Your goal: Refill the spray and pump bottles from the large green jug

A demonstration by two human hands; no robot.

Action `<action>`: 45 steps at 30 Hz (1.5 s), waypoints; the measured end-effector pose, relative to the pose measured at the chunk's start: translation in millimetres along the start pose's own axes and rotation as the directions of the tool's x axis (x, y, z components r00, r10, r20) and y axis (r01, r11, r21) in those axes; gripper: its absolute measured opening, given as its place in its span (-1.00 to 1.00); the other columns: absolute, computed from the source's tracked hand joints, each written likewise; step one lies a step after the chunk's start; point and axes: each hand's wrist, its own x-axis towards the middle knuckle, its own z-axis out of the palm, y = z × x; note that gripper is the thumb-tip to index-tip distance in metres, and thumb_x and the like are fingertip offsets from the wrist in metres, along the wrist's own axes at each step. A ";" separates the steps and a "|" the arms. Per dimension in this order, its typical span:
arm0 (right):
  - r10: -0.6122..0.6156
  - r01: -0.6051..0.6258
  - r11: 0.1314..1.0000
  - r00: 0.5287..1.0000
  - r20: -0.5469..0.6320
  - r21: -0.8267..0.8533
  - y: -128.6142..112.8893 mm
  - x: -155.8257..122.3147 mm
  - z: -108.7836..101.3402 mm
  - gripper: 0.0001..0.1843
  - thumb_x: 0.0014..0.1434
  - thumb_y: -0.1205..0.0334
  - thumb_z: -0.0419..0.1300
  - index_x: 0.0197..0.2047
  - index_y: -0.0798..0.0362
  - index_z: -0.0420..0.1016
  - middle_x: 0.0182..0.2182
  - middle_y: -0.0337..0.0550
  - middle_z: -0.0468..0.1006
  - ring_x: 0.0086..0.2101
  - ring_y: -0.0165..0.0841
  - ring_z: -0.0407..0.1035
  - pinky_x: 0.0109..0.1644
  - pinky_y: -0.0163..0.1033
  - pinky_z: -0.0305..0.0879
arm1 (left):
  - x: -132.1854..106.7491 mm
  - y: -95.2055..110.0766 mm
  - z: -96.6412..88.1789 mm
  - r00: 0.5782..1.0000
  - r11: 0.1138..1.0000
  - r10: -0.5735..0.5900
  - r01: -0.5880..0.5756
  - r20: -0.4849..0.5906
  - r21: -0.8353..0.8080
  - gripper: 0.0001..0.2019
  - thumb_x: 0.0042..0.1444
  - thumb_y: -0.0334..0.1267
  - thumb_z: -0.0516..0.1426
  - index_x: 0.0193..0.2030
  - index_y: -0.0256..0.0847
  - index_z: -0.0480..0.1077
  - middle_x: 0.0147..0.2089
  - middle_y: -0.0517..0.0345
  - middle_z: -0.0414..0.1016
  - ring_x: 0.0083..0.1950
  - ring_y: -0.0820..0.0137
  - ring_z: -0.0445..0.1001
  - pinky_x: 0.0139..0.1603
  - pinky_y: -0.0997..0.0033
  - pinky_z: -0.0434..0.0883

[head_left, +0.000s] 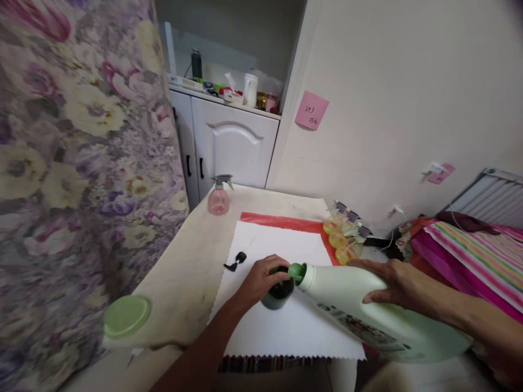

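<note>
My left hand (pixel 261 280) is wrapped round a small dark green bottle (pixel 278 294) standing on a white sheet (pixel 281 332). My right hand (pixel 394 283) grips a large pale green jug (pixel 368 310), tilted on its side, its green spout (pixel 297 270) right at the small bottle's mouth. A black spray head (pixel 236 261) lies loose on the sheet to the left of my left hand.
A pink spray bottle (pixel 219 197) stands at the table's far edge. Several yellow spray bottles (pixel 345 234) sit by the wall. A green cap (pixel 126 316) rests at the near left. A flowered curtain (pixel 73 136) hangs left; a white cabinet (pixel 229 147) is behind.
</note>
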 end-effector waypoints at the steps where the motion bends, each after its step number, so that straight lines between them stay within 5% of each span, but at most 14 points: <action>1: 0.002 -0.002 1.000 1.000 0.029 0.007 1.7 -0.4 2.1 -0.34 0.06 -0.23 0.20 0.17 -0.11 0.38 -0.40 -0.14 0.62 -0.41 -0.21 0.51 -0.36 -0.24 0.38 | -0.2 -0.2 0.1 1.000 1.000 0.000 0.000 -0.004 -0.003 -0.86 0.07 -0.25 0.22 -0.22 -0.16 0.55 -0.19 0.10 0.53 -0.11 0.30 0.47 -0.03 0.35 0.35; 10: 0.030 -0.049 0.982 0.994 0.104 0.182 14.4 -7.6 10.4 -0.35 0.10 -0.17 0.21 0.22 -0.16 0.30 -0.26 -0.18 0.64 -0.35 -0.20 0.51 -0.29 -0.22 0.39 | -1.2 -9.6 -0.9 1.000 1.000 -0.015 0.014 -0.023 -0.024 -0.79 0.03 -0.27 0.24 -0.16 -0.15 0.56 -0.14 0.07 0.56 -0.07 0.26 0.48 0.01 0.30 0.35; 14: 0.113 -0.111 0.896 0.993 0.021 0.430 16.1 -9.8 11.8 -0.35 0.12 -0.09 0.22 0.25 -0.17 0.22 -0.11 -0.21 0.59 -0.38 -0.29 0.47 -0.38 -0.29 0.37 | -0.7 -7.1 -1.8 0.999 0.999 -0.040 0.040 -0.007 -0.015 -0.76 0.04 -0.27 0.23 -0.11 -0.14 0.54 -0.10 0.07 0.55 -0.05 0.27 0.47 0.02 0.31 0.36; 19: 0.316 -0.160 0.747 0.940 -0.133 0.645 12.6 4.4 26.4 -0.32 0.05 -0.06 0.27 0.21 -0.07 0.27 -0.33 -0.25 0.55 -0.62 -0.46 0.22 -0.59 -0.35 0.17 | -2.3 2.0 -3.1 0.998 0.997 -0.069 0.068 0.010 0.042 -0.73 0.21 -0.18 0.06 -0.06 -0.15 0.51 -0.07 0.03 0.55 -0.01 0.28 0.46 0.06 0.29 0.34; 22: 0.424 -0.080 0.648 0.864 -0.272 0.757 9.0 25.3 40.6 -0.39 0.01 -0.03 0.31 0.11 0.00 0.36 -0.48 -0.32 0.46 -0.62 -0.46 0.18 -0.56 -0.34 0.17 | -4.9 3.0 -3.3 0.997 0.997 -0.076 0.076 -0.006 0.033 -0.69 0.27 -0.17 -0.03 -0.02 -0.15 0.48 -0.07 0.05 0.55 0.00 0.30 0.47 0.08 0.30 0.33; 26: 0.500 0.105 0.548 0.755 -0.425 0.830 0.8 67.7 60.9 -0.40 0.00 0.04 0.32 0.10 0.02 0.36 -0.55 -0.40 0.34 -0.60 -0.47 0.15 -0.52 -0.34 0.18 | -6.8 2.1 -3.3 0.998 0.994 -0.064 0.065 -0.011 0.090 -0.78 0.15 -0.26 0.12 -0.09 -0.14 0.50 -0.05 0.05 0.53 0.01 0.27 0.45 0.10 0.30 0.32; 34: 0.571 0.219 0.551 0.604 -0.556 0.805 -21.3 161.6 102.4 -0.35 0.01 0.02 0.25 0.16 0.05 0.30 -0.46 -0.34 0.36 -0.58 -0.46 0.18 -0.50 -0.30 0.26 | -7.4 -0.3 -2.8 0.989 0.986 -0.137 0.142 -0.052 0.093 -0.62 -0.17 -0.39 0.32 -0.12 -0.11 0.51 -0.04 0.06 0.52 0.02 0.21 0.44 0.12 0.24 0.32; 38: 0.612 0.231 0.527 0.565 -0.554 0.818 -24.0 190.7 121.4 -0.31 0.03 0.01 0.24 0.19 0.06 0.26 -0.41 -0.32 0.40 -0.57 -0.46 0.19 -0.46 -0.29 0.28 | -8.7 -9.1 -1.8 0.987 0.983 -0.156 0.159 -0.046 0.092 -0.56 -0.24 -0.42 0.36 -0.13 -0.07 0.53 0.00 0.06 0.51 0.05 0.18 0.43 0.15 0.23 0.30; 45: 0.619 0.258 0.491 0.569 -0.541 0.832 -17.1 221.5 144.2 -0.31 -0.02 0.00 0.29 0.17 0.01 0.31 -0.30 -0.24 0.48 -0.58 -0.46 0.23 -0.47 -0.29 0.31 | -10.2 -15.2 -2.3 0.983 0.978 -0.181 0.183 -0.029 0.103 -0.49 -0.25 -0.43 0.36 -0.08 -0.02 0.51 0.07 0.04 0.48 0.10 0.14 0.41 0.17 0.16 0.28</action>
